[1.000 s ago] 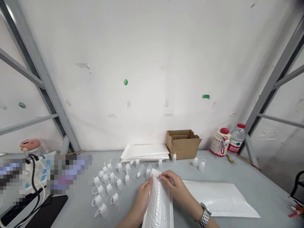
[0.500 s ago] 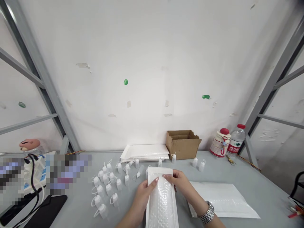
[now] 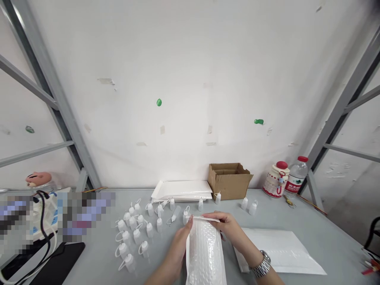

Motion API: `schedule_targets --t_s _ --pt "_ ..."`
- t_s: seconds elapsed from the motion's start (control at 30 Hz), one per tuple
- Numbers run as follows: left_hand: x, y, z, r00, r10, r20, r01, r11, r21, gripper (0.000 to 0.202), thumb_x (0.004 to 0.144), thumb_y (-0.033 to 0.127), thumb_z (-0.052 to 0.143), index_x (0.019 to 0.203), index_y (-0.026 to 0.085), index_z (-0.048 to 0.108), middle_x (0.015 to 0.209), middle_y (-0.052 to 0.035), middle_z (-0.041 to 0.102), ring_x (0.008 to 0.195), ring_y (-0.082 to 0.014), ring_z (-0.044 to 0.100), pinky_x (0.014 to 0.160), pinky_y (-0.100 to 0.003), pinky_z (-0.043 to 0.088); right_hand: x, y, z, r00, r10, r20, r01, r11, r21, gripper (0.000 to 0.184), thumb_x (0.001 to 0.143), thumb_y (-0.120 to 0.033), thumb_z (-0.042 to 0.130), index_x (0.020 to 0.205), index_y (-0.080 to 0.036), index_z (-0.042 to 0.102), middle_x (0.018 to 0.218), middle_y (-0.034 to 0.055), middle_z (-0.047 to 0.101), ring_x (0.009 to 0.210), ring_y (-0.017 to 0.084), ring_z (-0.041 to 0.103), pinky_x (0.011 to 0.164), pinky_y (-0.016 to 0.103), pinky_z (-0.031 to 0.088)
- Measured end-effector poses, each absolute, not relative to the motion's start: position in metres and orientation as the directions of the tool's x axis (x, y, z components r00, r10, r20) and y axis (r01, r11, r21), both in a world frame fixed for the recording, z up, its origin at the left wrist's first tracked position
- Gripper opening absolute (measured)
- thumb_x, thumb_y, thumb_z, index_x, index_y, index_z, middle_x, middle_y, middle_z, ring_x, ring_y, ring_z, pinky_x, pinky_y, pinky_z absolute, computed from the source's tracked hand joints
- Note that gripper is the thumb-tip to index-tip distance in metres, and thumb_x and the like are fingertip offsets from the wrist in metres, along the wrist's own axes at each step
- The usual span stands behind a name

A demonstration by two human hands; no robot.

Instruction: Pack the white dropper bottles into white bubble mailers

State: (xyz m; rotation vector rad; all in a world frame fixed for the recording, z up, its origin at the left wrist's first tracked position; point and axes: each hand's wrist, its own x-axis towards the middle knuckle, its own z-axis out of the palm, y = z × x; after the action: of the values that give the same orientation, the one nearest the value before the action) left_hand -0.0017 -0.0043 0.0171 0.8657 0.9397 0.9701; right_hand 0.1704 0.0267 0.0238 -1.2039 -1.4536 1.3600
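Note:
A white bubble mailer (image 3: 205, 253) is held between my two hands at the near edge of the table. My left hand (image 3: 180, 243) grips its upper left corner, thumb on the front. Along the top edge, my right hand (image 3: 222, 222) has its fingers closed on the flap, which is tipped over so that only a thin strip shows. Just behind the mailer stands a small white squeeze bottle (image 3: 186, 216). Another white bubble mailer (image 3: 282, 251) lies flat under my right forearm.
Several small squeeze bottles (image 3: 137, 236) stand to the left. A stack of mailers (image 3: 181, 190) and an open cardboard box (image 3: 230, 186) sit at the wall. Back right are a red-lidded jar (image 3: 275, 180) and a water bottle (image 3: 297, 176). A power strip with cables (image 3: 44, 217) is at left.
The mailer's flap, which faced me upright, now tilts over at the top edge. My fingers have shifted slightly along that edge, and the view has moved a little.

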Motion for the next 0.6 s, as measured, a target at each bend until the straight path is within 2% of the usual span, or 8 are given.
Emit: schedule_targets --t_s 0.1,0.27,0.33,0.43,0.53,0.6 --pt "-0.004 -0.003 0.020 0.223 0.940 -0.257 -0.245 0.309 0.919 0.057 0.069 0.065 0.052 0.090 0.013 0.064 0.084 -0.0088 0.068 0.085 -0.0264 0.060 0.078 -0.033 0.042 0.168 0.023 0.023 -0.310 0.949 -0.051 0.151 -0.004 -0.988 0.030 0.068 -0.041 0.062 0.090 -0.024 0.073 0.077 -0.0002 0.055 0.041 0.003 0.037 0.033 0.018 0.028" --pt "-0.006 0.000 0.016 -0.017 0.944 -0.329 -0.111 0.326 0.939 0.043 0.060 0.058 0.064 0.069 0.016 0.060 0.073 -0.0047 0.065 0.081 -0.0239 0.059 0.071 -0.028 0.041 0.167 0.018 0.029 -0.395 0.918 -0.042 0.186 0.035 -0.982 0.032 0.071 -0.045 0.062 0.091 -0.023 0.071 0.083 -0.0004 0.055 0.038 0.000 0.033 0.034 0.019 0.025" --pt "-0.006 0.002 0.011 -0.014 0.955 -0.295 -0.123 0.291 0.949 0.044 0.059 0.059 0.064 0.068 0.017 0.059 0.070 -0.0034 0.064 0.078 -0.0227 0.059 0.069 -0.027 0.042 0.167 0.018 0.033 -0.391 0.917 -0.085 0.167 -0.021 -0.986 0.039 0.072 -0.052 0.059 0.092 -0.021 0.070 0.084 -0.0002 0.056 0.038 -0.001 0.027 0.034 0.019 0.021" --pt "-0.005 0.004 0.005 -0.008 0.980 -0.198 -0.132 0.195 0.972 0.049 0.059 0.065 0.061 0.069 0.017 0.059 0.068 -0.0028 0.064 0.075 -0.0220 0.059 0.067 -0.026 0.042 0.165 0.018 0.032 -0.270 0.943 -0.194 0.106 -0.171 -0.980 0.047 0.070 -0.059 0.057 0.094 -0.019 0.064 0.072 -0.0040 0.052 0.037 0.000 0.019 0.032 0.019 0.014" --pt "-0.003 0.004 0.002 -0.024 0.987 -0.161 -0.108 0.158 0.982 0.052 0.060 0.066 0.059 0.072 0.016 0.060 0.066 -0.0021 0.064 0.074 -0.0215 0.058 0.065 -0.025 0.042 0.158 0.016 0.024 -0.197 0.947 -0.255 0.097 -0.240 -0.966 0.043 0.063 -0.056 0.065 0.072 -0.015 0.058 0.057 -0.0081 0.040 0.038 0.001 0.021 0.032 0.018 0.015" --pt "-0.002 0.002 0.003 -0.001 0.987 -0.164 -0.111 0.162 0.980 0.052 0.061 0.066 0.059 0.072 0.015 0.060 0.064 -0.0010 0.062 0.069 -0.0199 0.057 0.063 -0.025 0.041 0.155 0.011 0.019 -0.184 0.951 -0.247 0.093 -0.233 -0.968 0.043 0.061 -0.057 0.065 0.062 -0.016 0.051 0.052 -0.0085 0.037 0.037 0.002 0.026 0.031 0.018 0.019"
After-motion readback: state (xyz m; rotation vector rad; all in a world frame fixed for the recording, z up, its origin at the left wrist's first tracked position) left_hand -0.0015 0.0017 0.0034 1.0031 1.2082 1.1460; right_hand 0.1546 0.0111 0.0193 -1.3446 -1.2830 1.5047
